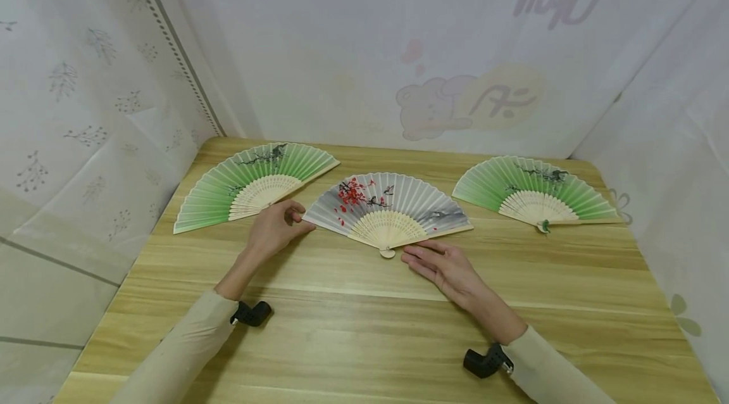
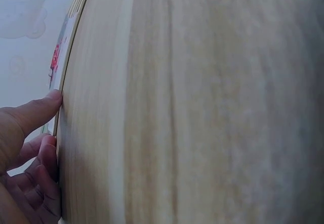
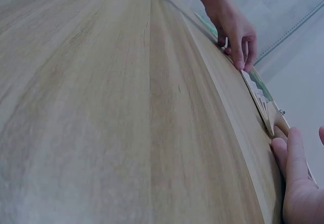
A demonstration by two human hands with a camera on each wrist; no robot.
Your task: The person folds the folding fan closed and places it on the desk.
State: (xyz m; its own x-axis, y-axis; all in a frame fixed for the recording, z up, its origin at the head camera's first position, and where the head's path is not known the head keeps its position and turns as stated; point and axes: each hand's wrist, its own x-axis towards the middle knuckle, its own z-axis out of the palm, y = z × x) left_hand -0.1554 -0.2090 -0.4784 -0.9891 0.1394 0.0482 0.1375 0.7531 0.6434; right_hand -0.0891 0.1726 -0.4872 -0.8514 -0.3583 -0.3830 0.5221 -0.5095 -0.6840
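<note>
a grey red-blossomed fan (image 1: 411, 201) lies spread open on the table (image 1: 353, 340).

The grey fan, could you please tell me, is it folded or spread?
Spread: the grey fan forms a wide arc in the head view, its ribs radiating from the base.

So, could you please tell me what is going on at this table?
A person is handling a gray fan that lies spread open on the wooden table. Their left hand pinches its left end, while the fingers of their right hand are at its lower edge, just right of the pivot. A green fan and another green fan lie open on either side.
</note>
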